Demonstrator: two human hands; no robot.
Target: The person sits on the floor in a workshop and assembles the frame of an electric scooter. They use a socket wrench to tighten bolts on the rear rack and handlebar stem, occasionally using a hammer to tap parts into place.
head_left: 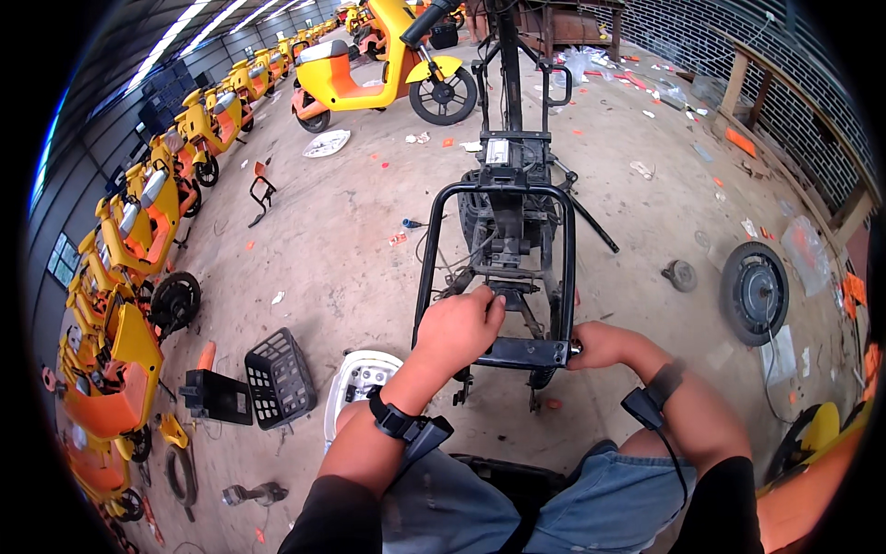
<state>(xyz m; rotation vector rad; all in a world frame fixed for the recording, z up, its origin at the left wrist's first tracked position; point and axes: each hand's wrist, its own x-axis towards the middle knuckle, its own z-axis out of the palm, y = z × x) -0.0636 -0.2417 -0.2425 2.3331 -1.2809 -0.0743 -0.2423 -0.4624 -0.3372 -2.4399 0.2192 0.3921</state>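
Our left hand [459,328] is curled into a loose fist, fingers wrapped down onto a part inside the black scooter frame [503,268], just above the frame's rear crossbar [523,352]. Our right hand [595,344] is closed at the right end of that crossbar, fingertips pinched on something small at the corner; we cannot tell what it is. Both wrists carry black straps, the left wrist strap [397,420] and the right wrist strap [657,397].

The frame is stripped, upright, straight ahead of both hands, its tubular hoop rising just beyond our left knuckles and its steering column running away from us. We are in blue jeans [591,503], knees just below the hands.

Left of our left hand, on the concrete floor [351,240]: a white plastic cover [355,388] touching our forearm line, then a black basket [280,377], then a black box [217,397]. Right of our right hand, well apart, a loose wheel [754,293] lies flat, with a small round part [681,274] between it and the frame. Far left and ahead, rows of yellow and orange scooters [148,222]; one yellow scooter [378,69] stands beyond the frame.
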